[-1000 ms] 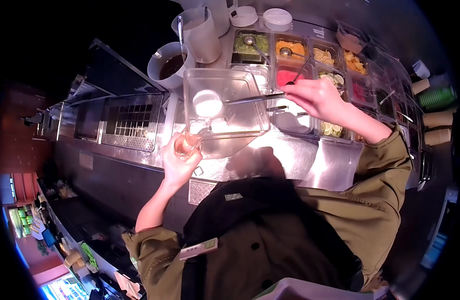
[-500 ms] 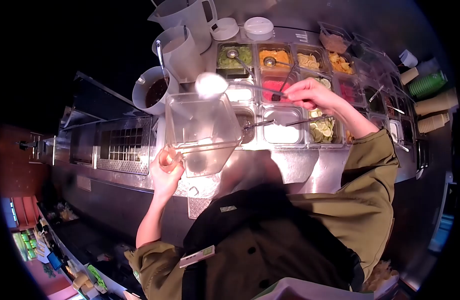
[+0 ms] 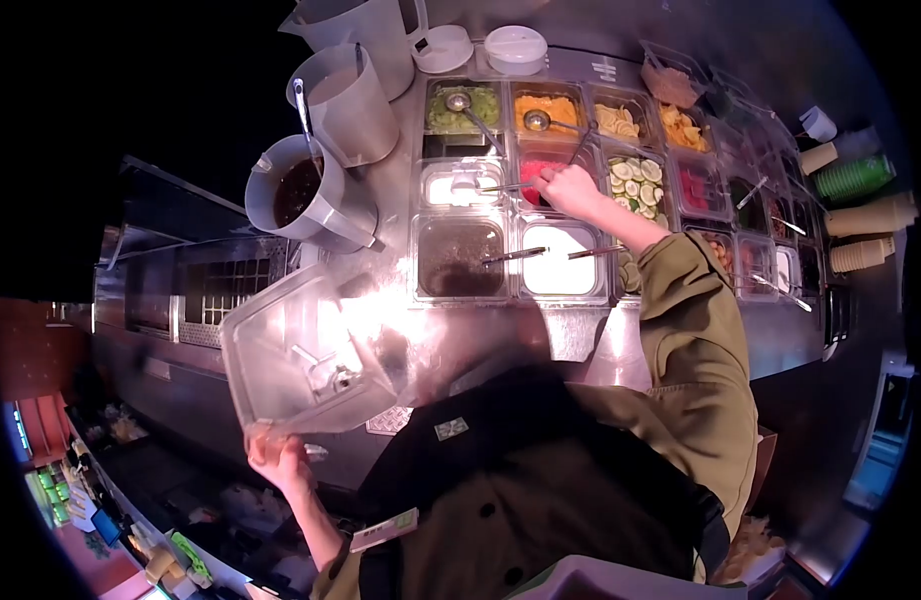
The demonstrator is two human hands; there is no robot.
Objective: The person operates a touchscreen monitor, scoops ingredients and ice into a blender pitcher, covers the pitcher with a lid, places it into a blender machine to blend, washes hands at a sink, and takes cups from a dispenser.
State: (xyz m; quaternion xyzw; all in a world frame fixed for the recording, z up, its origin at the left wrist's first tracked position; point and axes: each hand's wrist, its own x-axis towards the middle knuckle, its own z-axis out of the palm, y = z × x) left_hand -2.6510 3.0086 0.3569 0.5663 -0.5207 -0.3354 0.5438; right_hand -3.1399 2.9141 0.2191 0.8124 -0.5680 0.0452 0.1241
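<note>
My left hand (image 3: pixel 277 456) is closed on the lower edge of a clear plastic container (image 3: pixel 261 350), held tilted at the counter's front edge. Nothing but glare and a faint shape shows inside it. My right hand (image 3: pixel 573 190) pinches the thin handle of a spoon (image 3: pixel 501 188), whose head sits in a bin of white contents (image 3: pixel 441 190). Beneath that hand lies a bin of red food (image 3: pixel 543 172). Sliced cucumber or lime (image 3: pixel 636 182) fills the bin to its right. Nearer me are a dark bin (image 3: pixel 461 260) and a larger white-filled bin (image 3: pixel 559 265).
At the back left stand several plastic pitchers, one with dark liquid (image 3: pixel 299 192). Behind, bins hold green food (image 3: pixel 461 108) and orange food (image 3: pixel 546 112), each with a ladle. White lids (image 3: pixel 516 50) lie at the back; stacked cups (image 3: pixel 856 175) are far right.
My right hand has moved the spoon from above the clear container into the white bin. My left hand has brought the container down and left, towards me, and it is tilted differently.
</note>
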